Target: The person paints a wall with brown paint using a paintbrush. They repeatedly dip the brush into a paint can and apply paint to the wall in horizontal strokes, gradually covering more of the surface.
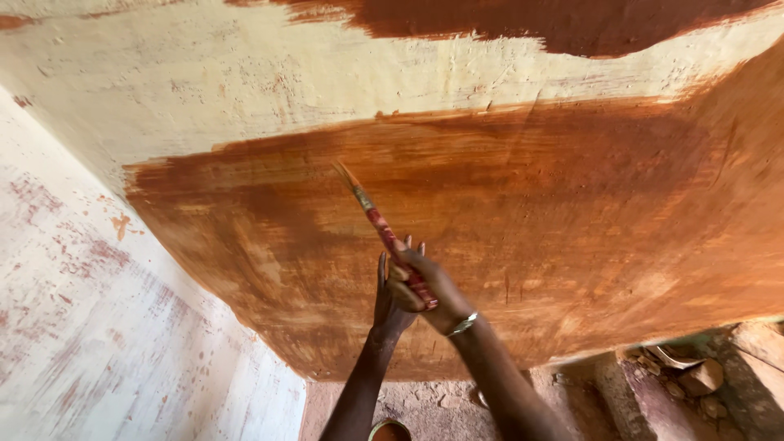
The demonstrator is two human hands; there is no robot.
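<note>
The right hand (425,282) has its grip clamped on the red handle of a paintbrush (384,233), fingers wrapped around the lower end, a metal bracelet (462,324) on the wrist. The brush slants up and to the left, its bristle tip touching the wall (163,73) inside the wet reddish-brown paint (531,204). The left hand (387,298) sits just beside the right, touching it from behind, fingers apart and stretched upward, holding nothing. The brown patch covers the wall's middle and lower part; above it runs a bare cream band, and another brown stroke lies along the top edge. At the left a whitish side wall (90,327) carries faint red smears. At the lower right corner, rubble (694,376) lies on the ground. A round container rim (389,429) shows at the bottom edge between the forearms.
</note>
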